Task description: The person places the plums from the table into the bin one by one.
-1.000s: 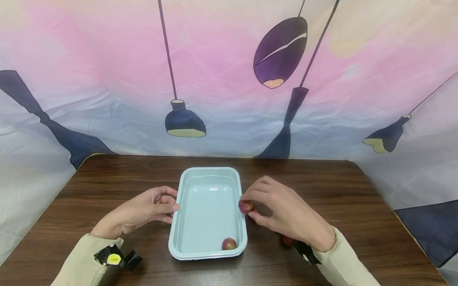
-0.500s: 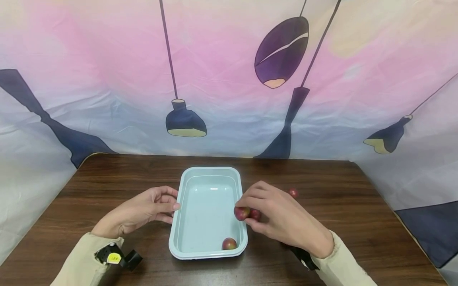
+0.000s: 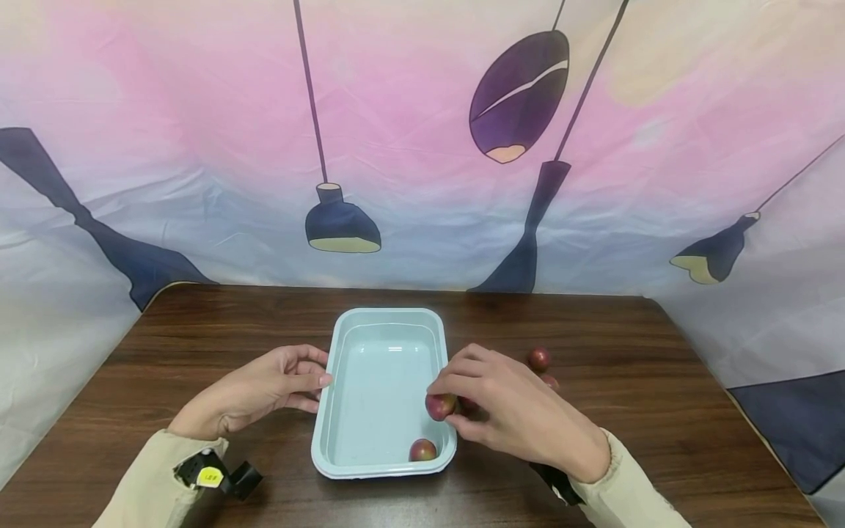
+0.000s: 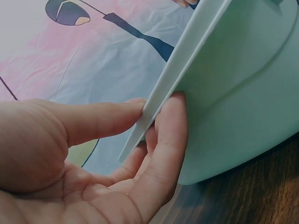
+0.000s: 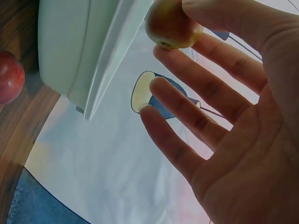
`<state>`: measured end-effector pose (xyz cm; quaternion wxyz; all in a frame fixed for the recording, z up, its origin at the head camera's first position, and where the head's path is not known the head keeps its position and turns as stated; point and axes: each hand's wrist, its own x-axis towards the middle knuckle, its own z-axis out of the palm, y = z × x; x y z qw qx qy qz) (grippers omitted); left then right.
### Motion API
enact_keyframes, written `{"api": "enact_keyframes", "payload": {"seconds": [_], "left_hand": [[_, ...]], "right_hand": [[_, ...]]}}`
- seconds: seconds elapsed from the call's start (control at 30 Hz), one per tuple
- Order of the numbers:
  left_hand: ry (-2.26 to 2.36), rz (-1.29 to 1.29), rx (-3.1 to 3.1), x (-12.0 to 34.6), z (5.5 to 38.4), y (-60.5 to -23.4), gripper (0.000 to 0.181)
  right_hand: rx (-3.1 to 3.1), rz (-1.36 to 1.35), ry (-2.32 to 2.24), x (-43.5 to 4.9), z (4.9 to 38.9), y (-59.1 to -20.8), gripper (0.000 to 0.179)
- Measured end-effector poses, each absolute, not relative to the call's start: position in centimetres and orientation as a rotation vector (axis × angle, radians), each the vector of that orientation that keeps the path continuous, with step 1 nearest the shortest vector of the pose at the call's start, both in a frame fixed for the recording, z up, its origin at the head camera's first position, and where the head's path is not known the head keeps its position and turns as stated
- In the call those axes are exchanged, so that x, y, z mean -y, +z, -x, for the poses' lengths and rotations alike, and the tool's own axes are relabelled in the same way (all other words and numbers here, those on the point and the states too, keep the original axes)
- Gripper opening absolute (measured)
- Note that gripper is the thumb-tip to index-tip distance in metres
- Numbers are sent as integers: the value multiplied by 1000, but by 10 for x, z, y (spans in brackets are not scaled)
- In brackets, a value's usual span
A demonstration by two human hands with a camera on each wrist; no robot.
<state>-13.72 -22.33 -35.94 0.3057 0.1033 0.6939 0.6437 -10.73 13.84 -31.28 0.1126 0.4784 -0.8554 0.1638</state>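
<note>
The left hand [image 3: 273, 380] pinches the rim of the tray [image 3: 376, 389]; the right hand [image 3: 518, 411] holds a plum [image 3: 439, 407] up by its right edge. Another plum [image 3: 422, 450] lies inside, two more plums [image 3: 539, 359] on the table [image 3: 614, 352].

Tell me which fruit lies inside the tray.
The fruit in the near right corner of the tray; the right hand pinches another fruit, and the others lie on the table.

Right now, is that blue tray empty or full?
Neither: one reddish fruit lies in the tray, at its near right corner; most of its floor is bare. The right grip holds another fruit by the right edge.
</note>
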Motion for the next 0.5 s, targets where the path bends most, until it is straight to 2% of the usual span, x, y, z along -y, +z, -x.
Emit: {"api": "enact_keyframes", "payload": {"seconds": [0.5], "left_hand": [[1709,-294,-1831,224,137,-360,59]], "right_hand": [[2637,-1387,426,-134,105,-317,24]]}}
